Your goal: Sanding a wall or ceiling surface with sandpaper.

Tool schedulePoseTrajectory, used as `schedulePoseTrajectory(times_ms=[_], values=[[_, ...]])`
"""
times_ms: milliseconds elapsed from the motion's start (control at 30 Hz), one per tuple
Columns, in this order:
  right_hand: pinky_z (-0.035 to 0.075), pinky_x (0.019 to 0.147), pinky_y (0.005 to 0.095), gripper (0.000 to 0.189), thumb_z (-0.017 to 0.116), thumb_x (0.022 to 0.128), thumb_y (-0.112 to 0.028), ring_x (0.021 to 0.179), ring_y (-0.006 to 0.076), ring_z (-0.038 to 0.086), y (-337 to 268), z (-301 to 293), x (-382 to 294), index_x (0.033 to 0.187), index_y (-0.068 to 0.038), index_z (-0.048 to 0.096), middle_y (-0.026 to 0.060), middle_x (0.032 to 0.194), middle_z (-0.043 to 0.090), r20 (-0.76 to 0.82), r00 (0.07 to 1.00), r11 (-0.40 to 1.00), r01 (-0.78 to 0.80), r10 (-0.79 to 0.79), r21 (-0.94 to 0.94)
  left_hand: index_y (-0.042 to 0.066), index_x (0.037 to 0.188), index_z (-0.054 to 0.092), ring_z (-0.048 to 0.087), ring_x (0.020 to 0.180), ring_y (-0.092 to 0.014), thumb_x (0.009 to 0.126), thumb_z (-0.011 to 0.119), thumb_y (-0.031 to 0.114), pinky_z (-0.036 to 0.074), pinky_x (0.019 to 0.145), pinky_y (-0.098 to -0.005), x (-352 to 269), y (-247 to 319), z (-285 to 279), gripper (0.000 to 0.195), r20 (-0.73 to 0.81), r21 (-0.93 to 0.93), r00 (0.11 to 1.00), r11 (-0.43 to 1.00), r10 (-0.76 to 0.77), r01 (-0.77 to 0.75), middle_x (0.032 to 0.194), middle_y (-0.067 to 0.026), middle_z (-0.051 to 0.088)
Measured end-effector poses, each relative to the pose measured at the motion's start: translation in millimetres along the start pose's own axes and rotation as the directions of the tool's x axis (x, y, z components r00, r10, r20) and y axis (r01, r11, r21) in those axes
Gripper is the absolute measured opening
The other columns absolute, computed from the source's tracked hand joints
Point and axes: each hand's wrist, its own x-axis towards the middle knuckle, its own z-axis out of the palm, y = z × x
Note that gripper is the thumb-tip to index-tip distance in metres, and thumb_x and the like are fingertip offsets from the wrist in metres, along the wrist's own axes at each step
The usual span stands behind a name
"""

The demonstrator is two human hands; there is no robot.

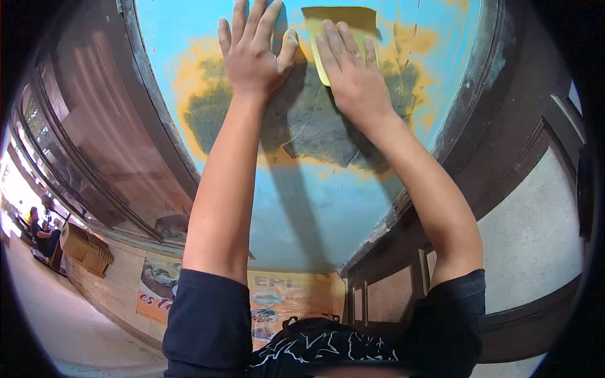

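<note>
My left hand (255,59) lies flat with fingers spread on a light-blue painted panel (302,203), and nothing is in it. Beside it, my right hand (354,78) presses a yellow sheet of sandpaper (326,64) against the same panel, the fingers stretched over it. The sheet's upper part is browner and sits just beyond the fingertips. Around and beneath both hands the paint is worn to a dark grey patch (321,123) with an orange rim. Cracks and raised, flaking edges run through this patch. Both arms are extended.
Dark frame edging (156,90) borders the panel at left, with glass panes beyond. Rough dark trim (453,123) runs along the right. Food posters (302,302) (156,288) with writing hang lower down. Stacked tan chairs (87,248) and a seated person (45,234) are far left.
</note>
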Motion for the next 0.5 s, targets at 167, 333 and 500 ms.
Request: schedulePoseTrajectory(times_ms=[167,333,500], values=[[0.033,0.116,0.0620,0.061,0.049,0.091,-0.004,0.152,0.0359,0.032,41,-13,36,0.152,-0.001,0.043,0.0160,0.164,0.035,-0.027,0.999,0.997,-0.037,0.039,0.069,0.014,0.148,0.054,0.034,0.152,-0.035,0.097,0.054,0.041,0.021,0.121,-0.0610,3,-14,9,0.058,-0.044,0.079,0.996,0.994,0.076,-0.073,0.160,-0.0070,0.046],[0.032,0.117,0.0607,0.061,0.050,0.091,-0.007,0.152,0.0343,0.032,8,3,21,0.151,-0.003,0.044,0.0148,0.163,0.036,0.009,0.995,0.995,-0.098,0.098,0.017,0.015,0.148,0.053,0.034,0.152,-0.035,0.097,0.050,0.045,0.021,0.121,-0.0605,8,-22,1,0.060,-0.003,0.036,1.000,0.999,0.028,-0.028,0.160,-0.0072,0.046],[0.032,0.118,0.0583,0.059,0.051,0.091,-0.009,0.152,0.0325,0.034,0,6,15,0.150,-0.003,0.046,0.0142,0.162,0.038,0.077,0.994,0.994,0.071,-0.077,0.084,0.015,0.149,0.052,0.034,0.152,-0.035,0.097,0.048,0.048,0.020,0.121,-0.0608,10,-32,4,0.062,-0.021,0.018,0.999,0.999,0.040,-0.040,0.160,-0.0073,0.046]])
